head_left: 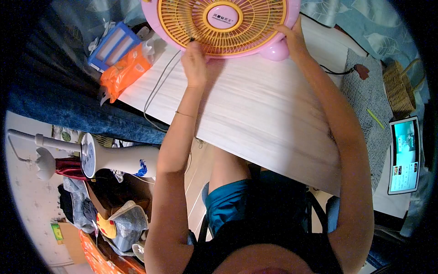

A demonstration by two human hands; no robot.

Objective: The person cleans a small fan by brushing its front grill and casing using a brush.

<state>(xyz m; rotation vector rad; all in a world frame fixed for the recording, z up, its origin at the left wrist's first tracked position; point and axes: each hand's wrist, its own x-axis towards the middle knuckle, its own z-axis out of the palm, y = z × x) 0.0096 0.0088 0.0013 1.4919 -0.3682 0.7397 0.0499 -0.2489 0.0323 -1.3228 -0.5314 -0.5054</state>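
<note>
Toward the far side of the table [255, 100] sat the fan [222, 18], grille [253, 32] fitted. The right hand [294, 42] held its rim [293, 16]; the left hand [195, 64] had fingers bunched at the grille, grip unclear. Work seemed under way; how much remained didn't show.

Pale table [255, 100], blue leaf-patterned curtain [385, 29] behind; light floor [197, 180] below.
</note>
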